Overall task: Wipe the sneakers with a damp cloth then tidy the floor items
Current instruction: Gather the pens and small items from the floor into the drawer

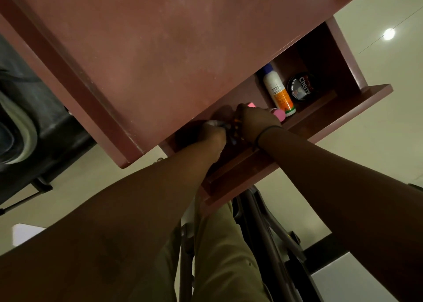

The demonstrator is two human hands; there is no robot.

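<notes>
Both hands reach into the open drawer of a reddish-brown wooden cabinet with a dull, dusty top. The left hand curls around a small grey-white crumpled thing, maybe the cloth; I cannot tell surely. The right hand bends down over amber beads; its grip is hidden. Beside lie a white and orange spray bottle and a round black polish tin.

Reddish-brown wooden cabinet over glossy cream floor (lamp reflected).

Both hands reach into the reddish drawer (spray can inside).
</notes>
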